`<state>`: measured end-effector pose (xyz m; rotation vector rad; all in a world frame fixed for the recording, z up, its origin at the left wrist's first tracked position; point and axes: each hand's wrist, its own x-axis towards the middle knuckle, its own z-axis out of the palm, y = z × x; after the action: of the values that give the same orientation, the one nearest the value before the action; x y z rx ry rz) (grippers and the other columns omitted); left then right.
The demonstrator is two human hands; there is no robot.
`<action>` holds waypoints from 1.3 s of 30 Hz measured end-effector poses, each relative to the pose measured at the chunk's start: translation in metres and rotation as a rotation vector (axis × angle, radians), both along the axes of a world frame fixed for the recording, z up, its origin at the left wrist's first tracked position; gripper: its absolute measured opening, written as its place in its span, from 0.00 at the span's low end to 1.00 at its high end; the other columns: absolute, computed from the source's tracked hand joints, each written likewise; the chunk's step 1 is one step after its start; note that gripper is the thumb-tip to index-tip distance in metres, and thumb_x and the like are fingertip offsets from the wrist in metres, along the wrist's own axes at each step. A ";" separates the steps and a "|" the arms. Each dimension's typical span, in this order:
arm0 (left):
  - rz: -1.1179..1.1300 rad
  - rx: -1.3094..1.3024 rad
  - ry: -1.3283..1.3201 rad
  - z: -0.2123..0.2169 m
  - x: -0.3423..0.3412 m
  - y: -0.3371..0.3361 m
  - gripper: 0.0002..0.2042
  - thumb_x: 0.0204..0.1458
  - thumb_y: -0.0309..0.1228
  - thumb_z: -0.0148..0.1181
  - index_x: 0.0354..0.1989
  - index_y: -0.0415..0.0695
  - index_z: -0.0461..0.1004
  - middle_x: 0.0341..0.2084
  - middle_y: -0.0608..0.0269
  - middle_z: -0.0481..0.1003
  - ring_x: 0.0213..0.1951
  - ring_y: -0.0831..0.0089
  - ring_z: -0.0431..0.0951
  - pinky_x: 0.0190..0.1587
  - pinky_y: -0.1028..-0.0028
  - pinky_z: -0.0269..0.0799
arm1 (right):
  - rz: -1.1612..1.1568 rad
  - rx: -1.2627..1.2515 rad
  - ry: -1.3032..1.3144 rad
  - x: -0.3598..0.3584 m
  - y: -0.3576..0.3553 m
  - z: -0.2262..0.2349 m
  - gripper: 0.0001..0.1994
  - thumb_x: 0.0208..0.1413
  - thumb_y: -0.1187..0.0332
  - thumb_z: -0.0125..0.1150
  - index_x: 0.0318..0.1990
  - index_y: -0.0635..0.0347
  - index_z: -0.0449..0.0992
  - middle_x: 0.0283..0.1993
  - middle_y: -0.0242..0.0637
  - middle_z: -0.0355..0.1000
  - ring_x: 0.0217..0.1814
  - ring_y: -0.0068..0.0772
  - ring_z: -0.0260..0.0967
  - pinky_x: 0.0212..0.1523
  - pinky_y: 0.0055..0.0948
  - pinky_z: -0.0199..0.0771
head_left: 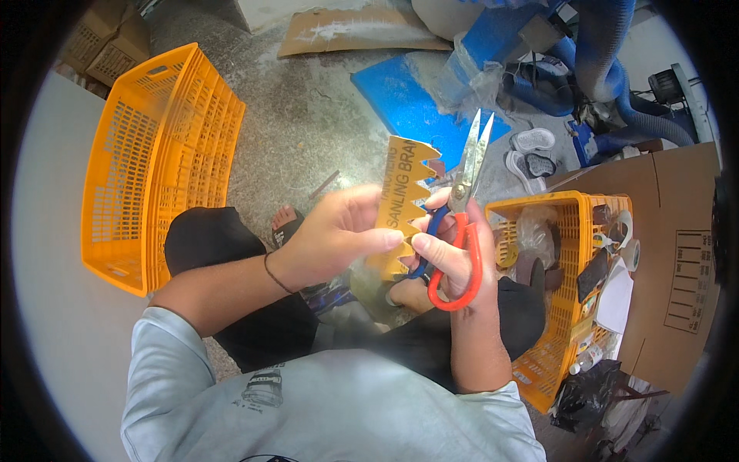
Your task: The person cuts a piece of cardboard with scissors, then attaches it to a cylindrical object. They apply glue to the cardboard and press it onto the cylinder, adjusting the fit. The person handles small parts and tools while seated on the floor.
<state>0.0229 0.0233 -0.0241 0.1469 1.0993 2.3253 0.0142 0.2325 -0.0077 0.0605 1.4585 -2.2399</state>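
My left hand is closed on a stiff tan strip with dark print, its thumb flat on the printed face. The strip's right edge is a row of pointed zigzag teeth; its kind is not certain. In my right hand is a pair of scissors with one red and one blue handle loop. Their blades point away from me, slightly apart, beside the strip's toothed edge and not around it. My right thumb and fingertips are also at the strip's lower right edge. Some right fingers are hidden behind the scissors.
Stacked orange crates stand at the left. Another orange crate at the right holds plastic and scraps, beside a large cardboard sheet. Ahead lie a blue board, sandals and thick blue hoses.
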 end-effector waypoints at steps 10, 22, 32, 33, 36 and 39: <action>0.031 -0.114 0.084 0.001 0.002 -0.004 0.21 0.61 0.21 0.54 0.63 0.34 0.66 0.55 0.58 0.74 0.55 0.71 0.76 0.62 0.66 0.70 | -0.096 0.156 0.235 0.005 -0.014 -0.002 0.20 0.52 0.79 0.67 0.52 0.59 0.67 0.38 0.30 0.73 0.36 0.20 0.73 0.37 0.22 0.74; 0.152 -0.018 0.207 0.020 -0.028 -0.028 0.19 0.62 0.24 0.57 0.61 0.35 0.67 0.49 0.60 0.79 0.44 0.77 0.80 0.43 0.79 0.76 | -0.336 0.403 0.204 -0.025 0.046 -0.006 0.19 0.53 0.77 0.68 0.50 0.58 0.67 0.29 0.29 0.70 0.26 0.21 0.68 0.26 0.25 0.71; 0.115 -0.439 0.170 -0.006 -0.014 -0.022 0.15 0.66 0.29 0.55 0.58 0.36 0.70 0.45 0.62 0.80 0.41 0.82 0.79 0.33 0.83 0.71 | -0.425 0.963 0.368 -0.032 0.065 -0.059 0.19 0.57 0.78 0.61 0.56 0.61 0.70 0.38 0.34 0.73 0.38 0.21 0.70 0.41 0.25 0.73; 0.102 -0.423 0.198 -0.005 -0.015 -0.020 0.15 0.66 0.29 0.54 0.58 0.36 0.70 0.45 0.62 0.80 0.41 0.82 0.79 0.33 0.83 0.70 | -0.427 1.055 0.378 -0.031 0.065 -0.056 0.19 0.58 0.77 0.62 0.58 0.60 0.70 0.37 0.34 0.73 0.36 0.21 0.70 0.39 0.26 0.73; 0.082 -0.483 0.167 -0.008 -0.018 -0.013 0.15 0.66 0.28 0.55 0.58 0.36 0.71 0.44 0.62 0.80 0.40 0.83 0.79 0.33 0.83 0.70 | -0.320 0.980 0.299 -0.029 0.074 -0.032 0.22 0.55 0.75 0.67 0.57 0.60 0.70 0.35 0.32 0.71 0.36 0.22 0.68 0.40 0.26 0.72; 0.070 -0.474 0.126 -0.024 -0.024 -0.004 0.14 0.65 0.27 0.55 0.57 0.36 0.71 0.45 0.61 0.79 0.42 0.82 0.79 0.39 0.81 0.74 | -0.316 1.004 0.426 -0.034 0.100 0.002 0.23 0.53 0.73 0.71 0.56 0.59 0.71 0.33 0.30 0.70 0.34 0.22 0.66 0.39 0.25 0.71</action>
<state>-0.0015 0.0198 -0.0478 0.0756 1.7075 2.0676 -0.0203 0.3325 -0.0057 0.1417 2.8397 -1.5317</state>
